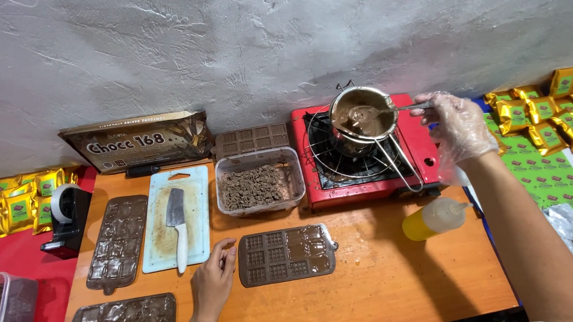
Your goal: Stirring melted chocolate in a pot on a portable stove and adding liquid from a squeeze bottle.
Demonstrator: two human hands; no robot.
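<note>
Moulds lie nearest: at 7 o'clock a filled brown mould (125, 310) sits at the tabletop (384, 275) edge, and just past it the left hand (213, 283) rests flat on the orange wood, fingers loosely together and holding nothing. At 3 o'clock of that hand, just beside it, lies a bar mould (287, 254), partly filled on its right half. At 9 o'clock of the hand a white cutting board (173, 217) carries a knife (178, 227) with a white handle, and left of the board lies another long mould (117, 242). Further left, a black tape dispenser (68, 219) stands at the tabletop's edge. Toward 1 o'clock a yellow squeeze bottle (433, 220) lies on its side. Beyond the bar mould, a clear tub (260, 182) holds chopped chocolate. Farther still, at 1 o'clock, a red stove (364, 158) bears a steel pot (364, 116) of melted chocolate. The right hand (459, 123), in a clear glove, is closed on the handle of a spoon (382, 110) whose bowl dips into the pot. Against the wall at 11 o'clock leans a brown chocolate pack (139, 142).
</note>
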